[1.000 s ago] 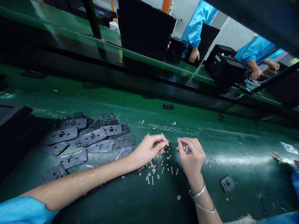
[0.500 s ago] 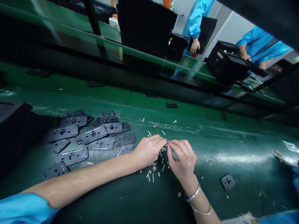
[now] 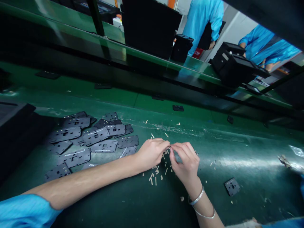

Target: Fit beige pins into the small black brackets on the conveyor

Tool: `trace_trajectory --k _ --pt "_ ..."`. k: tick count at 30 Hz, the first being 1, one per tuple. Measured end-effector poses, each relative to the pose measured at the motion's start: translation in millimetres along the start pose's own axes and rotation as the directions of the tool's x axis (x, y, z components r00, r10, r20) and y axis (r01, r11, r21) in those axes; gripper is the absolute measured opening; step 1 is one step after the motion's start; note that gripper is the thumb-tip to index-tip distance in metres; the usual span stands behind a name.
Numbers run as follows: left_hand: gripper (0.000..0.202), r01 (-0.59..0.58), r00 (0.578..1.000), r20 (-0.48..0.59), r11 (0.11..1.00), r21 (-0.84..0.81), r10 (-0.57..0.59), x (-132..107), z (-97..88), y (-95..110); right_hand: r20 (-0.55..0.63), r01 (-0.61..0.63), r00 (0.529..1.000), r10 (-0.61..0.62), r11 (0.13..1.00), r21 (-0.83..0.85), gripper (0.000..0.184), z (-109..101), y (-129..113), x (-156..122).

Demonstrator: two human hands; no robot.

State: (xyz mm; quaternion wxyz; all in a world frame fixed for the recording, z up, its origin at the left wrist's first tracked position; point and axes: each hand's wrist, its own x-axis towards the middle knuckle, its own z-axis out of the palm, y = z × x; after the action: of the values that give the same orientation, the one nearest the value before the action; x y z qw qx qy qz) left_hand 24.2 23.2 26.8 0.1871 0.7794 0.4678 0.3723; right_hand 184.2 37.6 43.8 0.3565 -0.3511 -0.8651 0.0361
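In the head view, my left hand [image 3: 153,154] and my right hand [image 3: 186,160] meet with their fingertips pinched together above the green work surface [image 3: 133,202]. Whatever lies between the fingertips is too small to make out. Small beige strips [image 3: 152,179] are scattered beneath and around both hands. To the left of my left hand, a loose pile of flat dark grey plates [image 3: 96,136] with cut-outs overlaps itself. A single squarish dark plate [image 3: 232,186] lies to the right of my right wrist, apart from the pile.
Several small black parts, one a flat piece [image 3: 178,108], lie on the green strip [image 3: 128,98] behind. A raised ledge holds a black panel [image 3: 149,28] and black boxes [image 3: 237,66]. Beyond it stand two people in blue sleeves [image 3: 204,19]. A dark box [image 3: 21,136] sits at left.
My hands keep nearly the same pinched pose. The person behind the ledge has shifted, with the arm lower and further right. The view has moved slightly.
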Motion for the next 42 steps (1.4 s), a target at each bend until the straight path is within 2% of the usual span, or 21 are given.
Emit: trace_trajectory --k 2,3,5,6,7,9,12,17,21,23,24,25,26,27,28,29,30,33,36,39,42 --pt "0.022 0.16 0.986 0.086 0.943 -0.292 -0.141 5 -5.5 2 -0.031 -0.046 0.998 0.046 0.999 0.007 0.014 -2 4 1" --pt "0.021 0.24 0.97 0.156 0.859 -0.452 -0.188 7 -8.3 2 -0.054 -0.079 0.995 0.08 0.997 0.012 0.013 -3 7 2" --pt "0.02 0.373 0.927 0.313 0.605 -0.704 -0.207 11 -12.5 1 -0.063 -0.147 0.987 0.149 0.988 0.049 0.012 -6 13 4" --pt "0.021 0.421 0.907 0.378 0.466 -0.778 -0.187 13 -13.6 0 -0.044 -0.171 0.983 0.176 0.981 0.087 0.013 -8 14 5" --pt "0.021 0.459 0.888 0.431 0.342 -0.82 -0.159 14 -14.1 -1 -0.016 -0.193 0.98 0.197 0.972 0.136 0.014 -10 15 6" --pt "0.021 0.524 0.852 0.514 0.165 -0.836 -0.098 14 -13.7 -4 0.041 -0.226 0.974 0.223 0.941 0.253 0.015 -12 14 8" --pt "0.02 0.597 0.802 0.597 0.036 -0.802 -0.013 13 -12.6 -6 0.076 -0.229 0.973 0.217 0.889 0.396 0.015 -16 6 8" --pt "0.02 0.642 0.767 0.639 -0.036 -0.766 0.065 12 -13.4 -10 0.075 -0.181 0.984 0.164 0.876 0.447 0.017 -18 1 7" --pt "0.02 0.679 0.732 0.673 -0.029 -0.734 0.102 12 -12.3 -13 0.087 -0.146 0.989 0.12 0.88 0.451 0.014 -18 0 8" --pt "0.02 0.697 0.71 0.694 0.021 -0.717 0.12 10 -11.8 -13 0.106 -0.157 0.987 0.122 0.874 0.459 0.013 -19 -1 8" --pt "0.021 0.705 0.696 0.708 0.076 -0.705 0.123 10 -11.9 -12 0.115 -0.172 0.984 0.134 0.87 0.461 0.012 -19 -2 8" --pt "0.022 0.703 0.686 0.72 0.163 -0.693 0.105 11 -12.4 -12 0.121 -0.191 0.981 0.152 0.865 0.464 0.011 -19 -2 8" --pt "0.024 0.68 0.689 0.723 0.303 -0.668 0.046 13 -13.4 -13 0.12 -0.211 0.977 0.175 0.859 0.466 0.01 -20 -2 8" --pt "0.027 0.636 0.71 0.703 0.471 -0.611 -0.046 18 -14.8 -15 0.112 -0.235 0.972 0.206 0.851 0.469 0.009 -20 -2 8" --pt "0.029 0.578 0.746 0.649 0.63 -0.519 -0.149 26 -16.4 -19 0.101 -0.261 0.965 0.243 0.842 0.471 0.008 -20 -1 8" --pt "0.029 0.52 0.79 0.564 0.752 -0.405 -0.242 36 -18.1 -25 0.092 -0.289 0.956 0.28 0.832 0.473 0.008 -21 0 8" --pt "0.027 0.474 0.832 0.455 0.832 -0.289 -0.316 49 -19.6 -32 0.085 -0.318 0.945 0.316 0.821 0.474 0.008 -21 1 8" --pt "0.023 0.444 0.889 0.182 0.89 -0.109 -0.421 99 -20.4 -62 0.084 -0.373 0.921 0.381 0.798 0.474 0.009 -21 5 8" --pt "0.033 0.467 0.884 -0.017 0.884 0.03 -0.466 146 -12.5 -88 0.092 -0.391 0.915 0.394 0.804 0.448 0.01 -20 7 8" --pt "0.036 0.514 0.857 -0.097 0.852 0.099 -0.505 173 -0.5 -103 0.106 -0.398 0.914 0.392 0.818 0.414 0.012 -19 9 8" --pt "0.035 0.57 0.821 -0.109 0.816 0.1 -0.56 184 4.2 -112 0.124 -0.405 0.913 0.388 0.83 0.385 0.012 -18 11 8"
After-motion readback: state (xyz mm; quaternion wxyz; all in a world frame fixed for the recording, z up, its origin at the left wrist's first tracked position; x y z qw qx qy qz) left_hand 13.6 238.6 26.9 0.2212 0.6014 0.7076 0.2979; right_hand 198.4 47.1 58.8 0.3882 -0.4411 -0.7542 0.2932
